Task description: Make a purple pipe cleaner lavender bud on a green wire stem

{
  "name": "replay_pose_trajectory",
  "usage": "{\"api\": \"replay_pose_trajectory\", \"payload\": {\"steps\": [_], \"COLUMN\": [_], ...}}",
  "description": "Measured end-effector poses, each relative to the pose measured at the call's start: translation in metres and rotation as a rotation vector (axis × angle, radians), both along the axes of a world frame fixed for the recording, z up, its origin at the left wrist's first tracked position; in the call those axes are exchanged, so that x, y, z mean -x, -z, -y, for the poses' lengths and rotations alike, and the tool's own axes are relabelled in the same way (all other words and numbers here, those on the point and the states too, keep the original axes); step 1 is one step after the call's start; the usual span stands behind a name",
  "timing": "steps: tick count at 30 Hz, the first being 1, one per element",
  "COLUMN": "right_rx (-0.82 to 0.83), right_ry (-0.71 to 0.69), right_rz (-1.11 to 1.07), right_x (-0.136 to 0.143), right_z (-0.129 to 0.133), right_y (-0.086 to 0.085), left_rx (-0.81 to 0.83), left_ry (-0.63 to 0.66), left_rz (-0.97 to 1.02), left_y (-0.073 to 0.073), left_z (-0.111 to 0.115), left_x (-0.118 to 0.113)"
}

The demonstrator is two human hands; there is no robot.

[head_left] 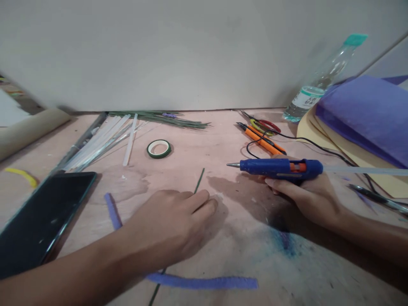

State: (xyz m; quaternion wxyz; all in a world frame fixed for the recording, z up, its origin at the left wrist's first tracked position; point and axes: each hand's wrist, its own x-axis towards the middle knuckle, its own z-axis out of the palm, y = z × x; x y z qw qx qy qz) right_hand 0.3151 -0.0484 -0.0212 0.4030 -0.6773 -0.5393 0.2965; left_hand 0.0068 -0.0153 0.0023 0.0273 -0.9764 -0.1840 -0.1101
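Observation:
My right hand (314, 197) is wrapped round a blue hot glue gun (267, 166), its metal nozzle aimed left and a clear glue stick (363, 170) running out of its back end. My left hand (178, 221) has its fingers closed on a thin green stem (199, 180), low over the table. The stem's tip sticks out beyond the fingers, and its other end shows below the wrist. A purple fuzzy strip (204, 282) lies across the stem's lower part. Another purple piece (113, 211) shows behind the left forearm; whether the two join is hidden.
Green tape (159, 148), glue sticks (105, 138) and green stems (159, 120) lie toward the wall. A phone (47, 221) is at left. Scissors (264, 126), an orange cutter (263, 139), a bottle (318, 91), purple paper (366, 114) and a pen (379, 197) are at right. The gun's black cord (315, 144) trails rightward.

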Motion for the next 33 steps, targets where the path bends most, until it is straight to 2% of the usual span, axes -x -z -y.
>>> {"api": "replay_pose_trajectory", "payload": {"steps": [5,9,17,27,33], "right_rx": [-0.024,-0.021,0.015,-0.03,-0.061], "right_ry": [0.028,-0.001,0.014,-0.005,-0.07], "right_rz": [0.036,0.005,-0.004,0.001,-0.01], "right_x": [0.0037,0.0042,0.0021,0.0026,0.0054], "right_z": [-0.0007,-0.0006,-0.0003,0.0012,-0.0008], "right_y": [-0.0068,-0.0075,-0.0043,-0.005,-0.0097], "left_rx": [0.055,0.054,0.106,0.074,0.087], "left_ry": [-0.011,-0.036,-0.059,-0.035,0.046], "left_rz": [0.049,0.054,0.021,0.138,0.124], "left_y": [0.0048,0.009,0.0062,0.0077,0.0095], "left_z": [-0.0016,-0.0029,-0.0071,-0.0061,-0.0049], "left_x": [0.0012,0.0029,0.0054,0.0039,0.0031]}}
